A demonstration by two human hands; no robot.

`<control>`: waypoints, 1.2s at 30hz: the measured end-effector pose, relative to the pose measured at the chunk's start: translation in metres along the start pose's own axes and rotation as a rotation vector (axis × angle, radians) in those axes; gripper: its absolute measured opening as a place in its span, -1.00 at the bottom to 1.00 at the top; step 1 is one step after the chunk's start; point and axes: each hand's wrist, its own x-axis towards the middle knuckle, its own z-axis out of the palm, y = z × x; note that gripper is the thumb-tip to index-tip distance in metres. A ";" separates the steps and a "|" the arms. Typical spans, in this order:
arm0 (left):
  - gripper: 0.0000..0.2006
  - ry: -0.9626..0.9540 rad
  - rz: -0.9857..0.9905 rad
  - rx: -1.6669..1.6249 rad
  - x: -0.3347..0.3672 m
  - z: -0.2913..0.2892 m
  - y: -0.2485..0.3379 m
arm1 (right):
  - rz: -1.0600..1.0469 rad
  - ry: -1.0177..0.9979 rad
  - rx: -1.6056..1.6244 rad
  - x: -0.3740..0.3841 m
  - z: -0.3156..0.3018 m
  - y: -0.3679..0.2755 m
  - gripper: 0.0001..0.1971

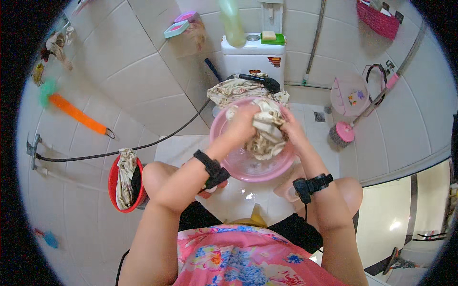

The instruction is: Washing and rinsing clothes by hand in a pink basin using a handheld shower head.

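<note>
A pink basin (pixel 260 178) stands on the tiled floor between my knees, with some water showing in it. Over it, both hands grip a cream cloth with a brown pattern (pixel 268 138); what kind of garment or linen it is cannot be made out. My left hand (pixel 244 122) is closed on the cloth's left upper part, its fingers partly hidden in the folds. On the opposite side, my right hand (pixel 292 127) pinches the cloth near the basin's right rim. The lower part of the cloth hangs bunched into the basin. Black straps circle both wrists.
Behind the basin, patterned fabric (pixel 234 90) lies before a white toilet tank (pixel 253 62), with a black shower head (pixel 272 85) on top. A red bucket (pixel 113 186) holding cloth stands left; a black hose (pixel 157 142) runs along that wall. A pink-headed brush (pixel 343 132) leans right.
</note>
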 end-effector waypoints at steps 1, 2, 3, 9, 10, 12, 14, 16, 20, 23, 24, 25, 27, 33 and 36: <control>-0.62 0.000 0.005 -0.007 -0.002 0.011 0.003 | -0.080 -0.075 -0.325 0.001 -0.009 0.004 -0.19; -0.59 -0.014 0.036 0.052 -0.006 0.022 0.007 | -0.157 -0.146 -0.651 0.001 -0.018 0.012 -0.20; -0.57 -0.028 0.067 0.112 -0.010 0.032 0.010 | -0.251 -0.115 -0.931 0.000 -0.028 0.030 -0.10; -0.42 -0.248 0.085 0.049 -0.056 0.099 -0.040 | 0.034 -0.271 -1.394 -0.040 0.032 0.024 0.04; -0.42 -0.252 0.075 0.046 -0.062 0.098 -0.047 | 0.138 -0.304 -1.469 -0.045 0.040 0.021 0.02; -0.15 -0.134 -0.164 0.129 -0.057 0.096 -0.052 | 0.180 -0.260 -1.519 -0.035 0.024 0.048 0.06; -0.01 -0.353 -0.300 0.200 -0.051 0.075 -0.039 | 0.162 -0.295 -1.685 -0.025 0.014 0.071 0.10; 0.13 -0.560 -0.446 0.281 -0.054 0.075 -0.050 | 0.174 -0.335 -1.700 -0.014 0.014 0.088 0.10; 0.22 -0.755 -0.410 0.250 -0.058 0.100 -0.085 | 0.251 -0.420 -1.704 0.001 0.017 0.107 0.09; 0.17 -0.796 -0.477 0.207 -0.056 0.107 -0.097 | 0.241 -0.435 -1.657 0.011 0.017 0.115 0.09; 0.14 -0.791 -0.491 0.195 -0.057 0.112 -0.104 | 0.245 -0.441 -1.658 0.015 0.015 0.121 0.09; 0.14 -0.798 -0.489 0.187 -0.055 0.115 -0.105 | 0.198 -0.437 -1.665 0.018 0.012 0.127 0.07; -0.03 -0.770 -0.487 0.156 -0.052 0.122 -0.107 | 0.165 -0.430 -1.673 0.024 0.004 0.137 0.05; -0.50 -0.806 -0.364 0.047 -0.061 0.144 -0.172 | 0.392 -0.612 -1.622 0.062 0.019 0.139 -0.21; -0.58 -0.628 -0.343 0.242 -0.049 0.137 -0.150 | 0.324 -0.473 -1.469 0.062 0.003 0.145 -0.24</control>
